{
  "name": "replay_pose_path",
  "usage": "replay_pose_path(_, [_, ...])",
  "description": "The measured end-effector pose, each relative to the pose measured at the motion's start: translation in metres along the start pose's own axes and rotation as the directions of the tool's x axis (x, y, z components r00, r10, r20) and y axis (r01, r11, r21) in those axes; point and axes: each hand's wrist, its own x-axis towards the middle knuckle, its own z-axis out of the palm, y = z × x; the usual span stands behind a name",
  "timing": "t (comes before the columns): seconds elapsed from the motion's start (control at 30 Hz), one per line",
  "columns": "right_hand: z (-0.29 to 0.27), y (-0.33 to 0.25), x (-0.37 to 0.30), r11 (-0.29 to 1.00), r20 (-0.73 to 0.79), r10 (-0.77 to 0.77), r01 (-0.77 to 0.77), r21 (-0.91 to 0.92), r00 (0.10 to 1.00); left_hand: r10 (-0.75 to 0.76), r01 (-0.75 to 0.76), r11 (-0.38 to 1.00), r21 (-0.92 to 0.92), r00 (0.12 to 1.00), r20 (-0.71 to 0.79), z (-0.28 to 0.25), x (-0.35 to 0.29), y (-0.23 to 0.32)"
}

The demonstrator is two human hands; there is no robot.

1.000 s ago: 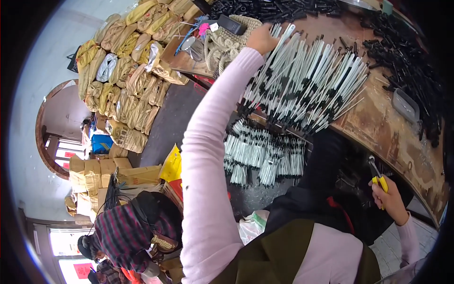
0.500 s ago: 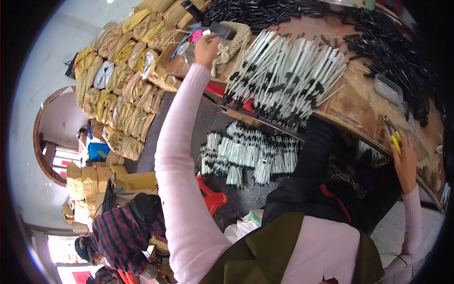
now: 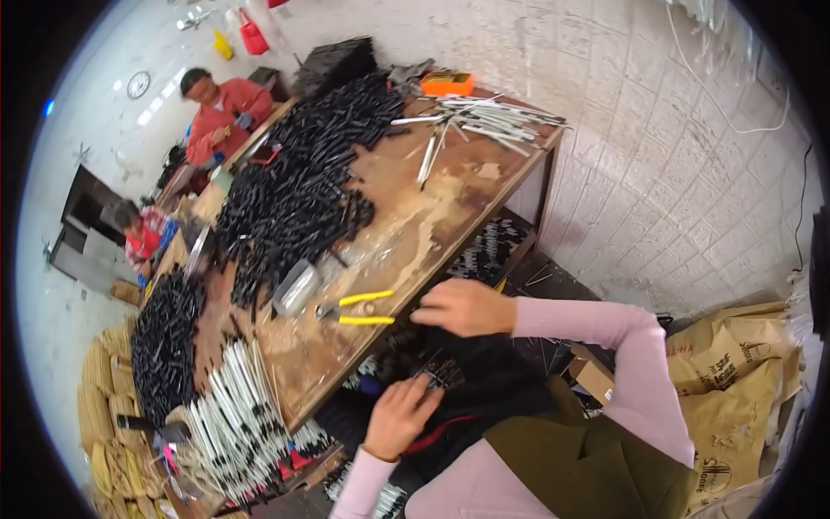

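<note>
My left hand [image 3: 402,419] is over my dark-clothed lap, fingers bent together; a small shiny bit shows by its fingertips, too small to name. My right hand [image 3: 467,308] is at the table's front edge, its fingers drawn together and pointing left. Whatever it may pinch is hidden and blurred. Just left of those fingertips, apart from them, yellow-handled pliers [image 3: 367,320] lie on the wooden table [image 3: 406,225], handles spread. A clear plastic box [image 3: 296,289] sits beyond the pliers.
Black small parts [image 3: 298,164] are heaped along the table. White rods with black ends [image 3: 238,415] stand bundled at near left; more white rods [image 3: 497,117] lie at the far end. Brown sacks [image 3: 726,406] stand at right. A person in red [image 3: 229,112] works at far left.
The view has swung to the right. My left hand has left the pink item beside the woven bag and is at my lap. My right hand is now apart from the pliers.
</note>
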Motion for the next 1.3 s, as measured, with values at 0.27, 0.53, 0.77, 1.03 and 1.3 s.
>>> replay_pose_path(0.27, [-0.112,0.162,-0.101,0.704,-0.384,0.639,-0.708,-0.058,0.666,-0.250,0.252,0.940,-0.232,0.968,0.035,0.068,0.035,0.006])
replay_pose_path(0.53, [-0.092,0.253,-0.016,0.820,-0.228,0.461,-0.510,-0.258,0.857,-0.301,0.312,0.929,-0.198,0.950,0.083,0.078,0.060,-0.014])
replay_pose_path(0.77, [-0.014,0.218,0.040,0.973,-0.020,0.151,-0.152,-0.173,0.988,-0.372,0.377,0.907,-0.187,0.926,0.061,0.085,0.054,-0.016])
replay_pose_path(1.03, [-0.001,0.253,0.099,0.870,0.134,-0.022,0.085,-0.486,0.991,-0.308,0.300,0.941,-0.157,0.951,-0.026,0.072,0.065,-0.022])
replay_pose_path(1.3, [-0.138,0.233,0.145,0.672,-0.318,0.632,-0.296,0.679,0.706,-0.209,0.186,0.965,-0.186,0.971,-0.113,0.061,0.086,-0.014])
